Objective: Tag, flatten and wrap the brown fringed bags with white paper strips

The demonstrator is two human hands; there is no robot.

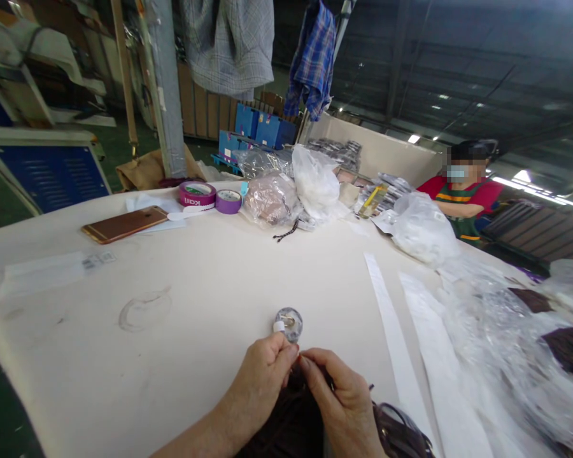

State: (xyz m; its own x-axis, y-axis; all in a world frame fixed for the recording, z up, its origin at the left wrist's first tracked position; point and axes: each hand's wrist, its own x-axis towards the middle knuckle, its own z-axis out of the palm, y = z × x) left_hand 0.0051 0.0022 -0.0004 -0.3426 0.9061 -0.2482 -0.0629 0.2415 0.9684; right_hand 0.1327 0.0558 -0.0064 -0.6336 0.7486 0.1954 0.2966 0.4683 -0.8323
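My left hand (262, 375) and my right hand (337, 397) meet at the near edge of the white table (195, 286), fingertips pinched together on a dark brown bundle of cord or hair-like material (291, 420) that lies under both hands. Just beyond my fingertips a small clear roll of tape (289, 323) sits on the table. More dark material (401, 432) trails to the right of my right hand.
A rose-gold phone (124, 224) and purple tape rolls (198, 193) lie at the far left. Plastic bags (315, 181) crowd the back. White paper strips (391, 324) and clear wrappers (506, 343) cover the right. A person in red (463, 197) sits across.
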